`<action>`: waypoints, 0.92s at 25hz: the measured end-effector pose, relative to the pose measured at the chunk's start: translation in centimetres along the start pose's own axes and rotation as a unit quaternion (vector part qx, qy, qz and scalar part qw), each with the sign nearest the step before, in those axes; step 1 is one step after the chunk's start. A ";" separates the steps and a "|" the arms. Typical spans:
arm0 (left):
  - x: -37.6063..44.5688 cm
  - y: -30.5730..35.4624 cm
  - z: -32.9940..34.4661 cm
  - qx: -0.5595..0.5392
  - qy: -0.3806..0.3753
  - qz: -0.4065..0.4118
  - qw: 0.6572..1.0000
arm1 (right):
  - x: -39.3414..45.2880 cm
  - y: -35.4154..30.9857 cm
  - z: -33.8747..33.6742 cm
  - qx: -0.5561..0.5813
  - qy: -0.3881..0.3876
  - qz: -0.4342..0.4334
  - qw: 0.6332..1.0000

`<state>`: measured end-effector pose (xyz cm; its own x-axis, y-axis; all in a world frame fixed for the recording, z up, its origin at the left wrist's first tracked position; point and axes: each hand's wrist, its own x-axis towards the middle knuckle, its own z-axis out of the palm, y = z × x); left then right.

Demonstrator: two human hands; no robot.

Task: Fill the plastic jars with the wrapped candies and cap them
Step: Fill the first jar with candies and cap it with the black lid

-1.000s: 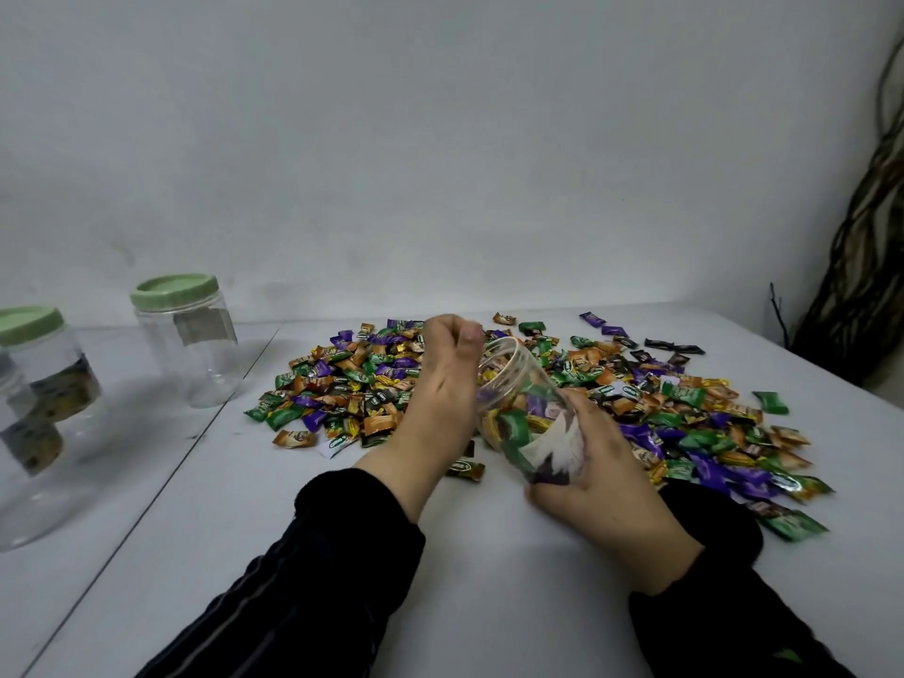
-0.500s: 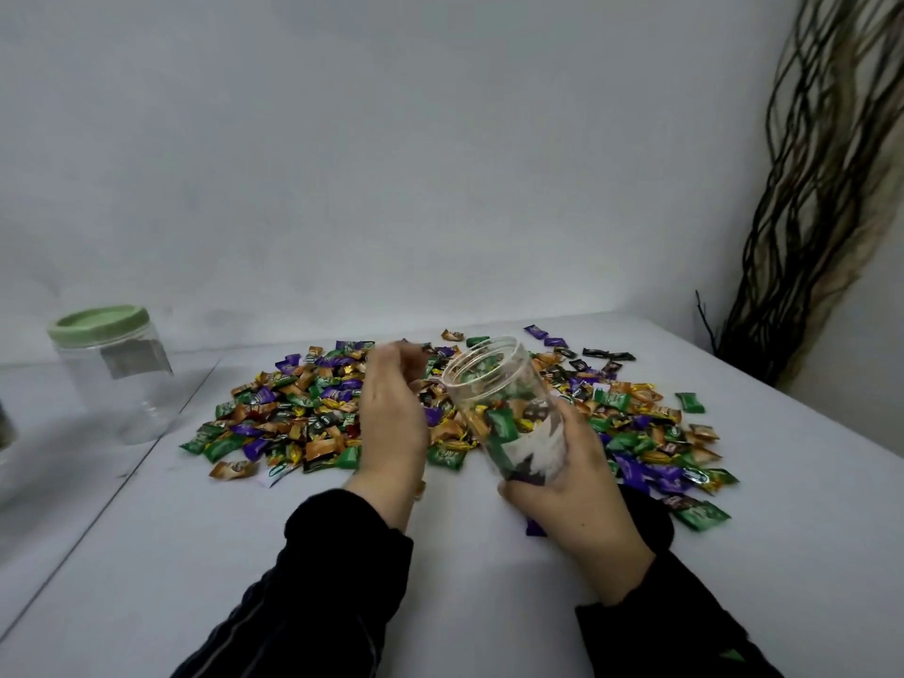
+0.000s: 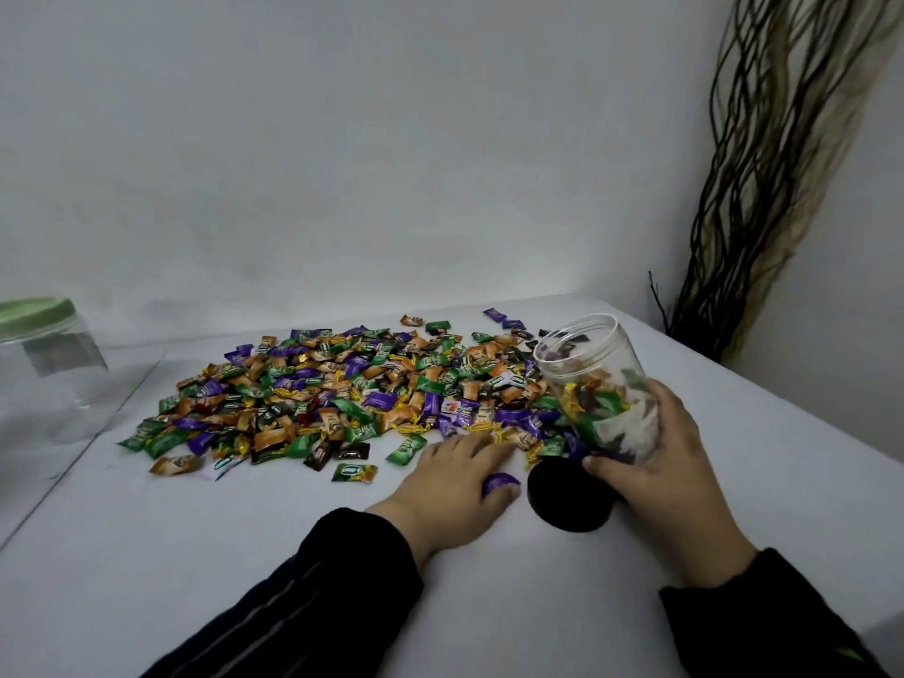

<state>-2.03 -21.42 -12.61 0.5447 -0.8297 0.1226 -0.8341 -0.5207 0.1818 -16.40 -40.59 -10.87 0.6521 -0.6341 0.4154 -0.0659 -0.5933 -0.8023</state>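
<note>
While my right hand (image 3: 660, 462) gripped the tilted open jar (image 3: 599, 384), my left hand (image 3: 455, 486) lay palm-down on the table (image 3: 244, 555), fingers curled over a purple candy (image 3: 499, 482).

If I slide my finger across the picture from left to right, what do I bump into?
Green-lidded jar → candy pile → left hand → black lid → right hand holding the open jar → dry twigs.

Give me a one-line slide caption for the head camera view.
Right hand tilts a part-filled open jar while the left hand holds a purple candy beside the candy pile.
</note>
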 end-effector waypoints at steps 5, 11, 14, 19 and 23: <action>1.9 -0.6 0.5 -0.024 0.067 -0.010 0.997 | 0.2 1.1 0.4 0.081 -0.009 0.027 0.996; 3.8 -0.2 0.4 0.005 0.037 -0.014 0.999 | 0.6 1.3 1.2 0.086 -0.018 0.001 0.996; 5.2 -0.1 0.3 0.005 -0.014 0.008 1.000 | 0.7 1.4 1.3 0.090 -0.008 -0.004 0.996; 6.1 -0.4 0.3 0.013 0.064 -0.009 0.998 | 1.9 2.0 1.5 0.063 0.002 -0.003 0.998; 5.6 -0.5 -0.2 0.034 0.141 -0.039 0.989 | 2.6 1.7 1.5 -0.003 -0.016 -0.024 1.000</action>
<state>1.47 -25.74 -11.86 0.6021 -0.7019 0.3805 -0.7872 -0.6013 0.1367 -13.62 -42.53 -11.82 0.6791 -0.5886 0.4386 -0.0382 -0.6250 -0.7797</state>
